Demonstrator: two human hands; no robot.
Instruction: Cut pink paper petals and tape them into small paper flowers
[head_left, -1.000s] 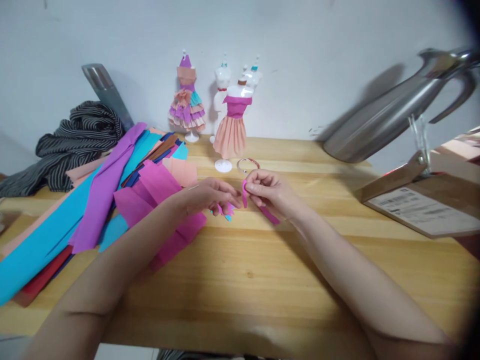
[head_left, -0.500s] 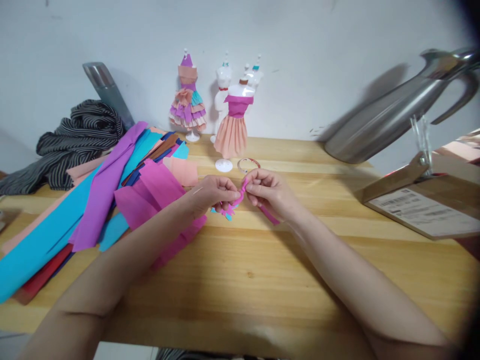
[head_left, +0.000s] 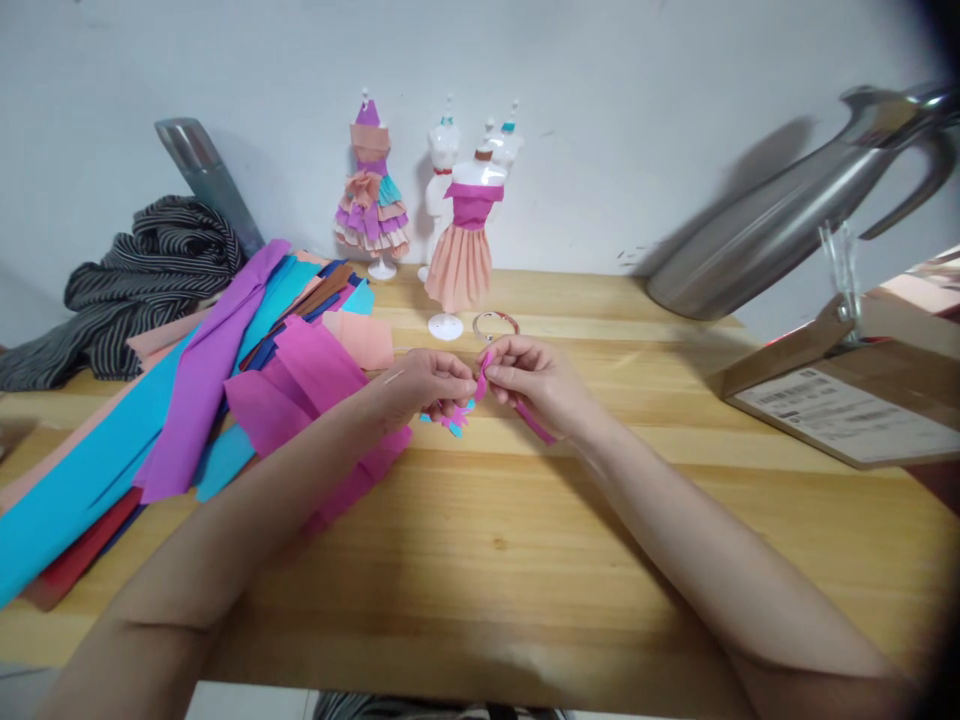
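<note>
Apparently, hands (head_left: 534, 378) well inside table (head_left: 502, 590) edges.

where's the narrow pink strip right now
In the head view, the narrow pink strip is near the centre, held by the left hand and right hand, on the near side of the thin ring on the wooden table.

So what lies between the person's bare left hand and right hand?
In the head view, a narrow, curled magenta strip of thin material spans the small gap between the left hand and the right hand.
</note>
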